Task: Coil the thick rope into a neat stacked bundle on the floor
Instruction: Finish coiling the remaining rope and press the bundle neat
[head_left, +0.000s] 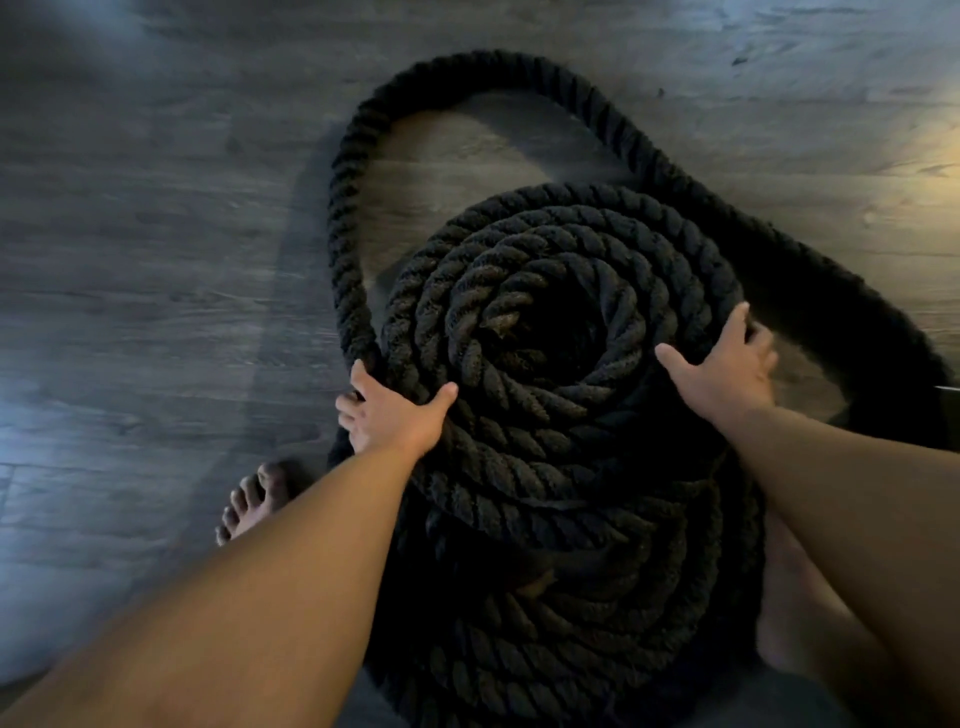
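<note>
While the left hand (387, 410) grips the rope (545, 322) where a loose loop leaves the coil's left side, the right hand (727, 364) lies splayed on the right rim; the slack arcs away across the floor (156, 260), nearest the left hand.

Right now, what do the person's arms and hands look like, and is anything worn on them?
The left hand and right hand wear no gloves; no watch, ring or band is visible. The left arm and right arm are bare to the frame edge, with no sleeves.
</note>
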